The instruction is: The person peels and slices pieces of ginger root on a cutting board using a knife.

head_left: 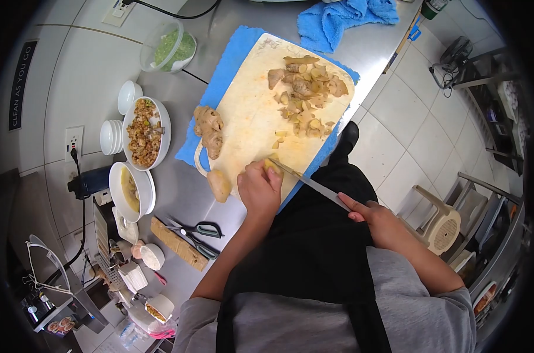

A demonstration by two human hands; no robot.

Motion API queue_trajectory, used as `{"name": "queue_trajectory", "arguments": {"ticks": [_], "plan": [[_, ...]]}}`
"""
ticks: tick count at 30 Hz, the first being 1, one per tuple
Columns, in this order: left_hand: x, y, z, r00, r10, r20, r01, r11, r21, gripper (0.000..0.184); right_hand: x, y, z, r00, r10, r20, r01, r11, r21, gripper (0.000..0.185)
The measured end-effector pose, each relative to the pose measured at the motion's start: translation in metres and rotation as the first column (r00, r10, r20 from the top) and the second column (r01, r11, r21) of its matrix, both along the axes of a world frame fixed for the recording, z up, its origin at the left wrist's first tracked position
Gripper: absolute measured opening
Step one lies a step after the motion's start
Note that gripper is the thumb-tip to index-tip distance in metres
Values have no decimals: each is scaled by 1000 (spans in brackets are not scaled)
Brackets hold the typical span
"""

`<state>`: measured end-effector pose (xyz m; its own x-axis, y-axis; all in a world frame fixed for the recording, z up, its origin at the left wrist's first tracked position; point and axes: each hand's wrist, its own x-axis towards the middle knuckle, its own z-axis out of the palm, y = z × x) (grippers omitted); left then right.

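My left hand (260,185) is closed around a piece of ginger (273,165) above the near edge of the cutting board (243,106). In my right hand (364,213) is a knife (319,187), its blade tip touching or very close to that ginger. Ginger peelings (305,115) and scraps lie heaped on the board's far right part. An unpeeled ginger root (209,130) rests at the board's left edge, and a peeled ginger piece (219,186) lies by the board's handle. Part of the held ginger is hidden by my fingers.
A blue cloth (219,88) lies under the board; another blue towel (331,26) is beyond it. Scissors (196,235) and a wooden block (179,242) sit left of me. Bowls of food (166,129) line the wall, with a plastic tub (146,56) behind. A beige chair (442,232) stands right.
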<state>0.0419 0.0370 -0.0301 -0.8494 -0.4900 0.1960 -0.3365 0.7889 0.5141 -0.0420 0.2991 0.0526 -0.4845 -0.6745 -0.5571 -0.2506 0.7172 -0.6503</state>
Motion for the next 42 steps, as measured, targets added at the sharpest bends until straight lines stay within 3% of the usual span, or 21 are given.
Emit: {"name": "queue_trajectory", "arguments": {"ticks": [10, 19, 22, 24, 27, 29, 32, 34, 37, 40, 42], "plan": [[-1, 0, 3, 1000, -5, 8, 5, 1000, 14, 22, -9, -36, -23, 998, -15, -59, 8, 993, -117, 45], [-2, 0, -2, 999, 4, -48, -9, 996, -85, 25, -41, -67, -12, 989, 122, -87, -120, 993, 18, 44], [0, 0, -1, 1000, 19, -13, -19, 1000, -18, 23, -51, -62, -15, 984, 151, -90, -152, 988, 0, 44], [1, -2, 0, 1000, -8, -10, 8, 1000, -26, 24, -59, -57, -19, 991, 71, -114, -80, 994, -79, 44], [4, -5, 6, 995, 32, -92, -20, 992, 125, 23, -71, -55, -3, 991, 39, -126, -42, 999, -15, 42], [8, -11, 19, 996, 19, -88, -9, 994, 113, 24, -73, -53, 4, 989, 44, -142, -46, 999, -12, 42], [18, -21, 22, 995, -51, -87, 62, 990, 129, 31, -64, -45, 15, 995, 81, -58, -84, 994, -65, 42], [22, -24, 19, 990, -84, -111, 101, 983, 154, 36, -60, -42, 25, 986, 121, 113, -131, 988, 85, 43], [26, -26, 20, 988, -77, -131, 97, 984, 152, 35, -52, -30, 19, 979, 100, 177, -117, 989, 92, 43], [29, -27, 25, 959, -131, -249, 140, 990, 18, 32, -51, -29, 18, 979, 121, 164, -149, 974, 171, 43], [32, -28, 18, 957, -209, -203, 214, 977, -2, 30, -55, -35, 25, 979, 131, 154, -160, 967, 196, 42]]}}
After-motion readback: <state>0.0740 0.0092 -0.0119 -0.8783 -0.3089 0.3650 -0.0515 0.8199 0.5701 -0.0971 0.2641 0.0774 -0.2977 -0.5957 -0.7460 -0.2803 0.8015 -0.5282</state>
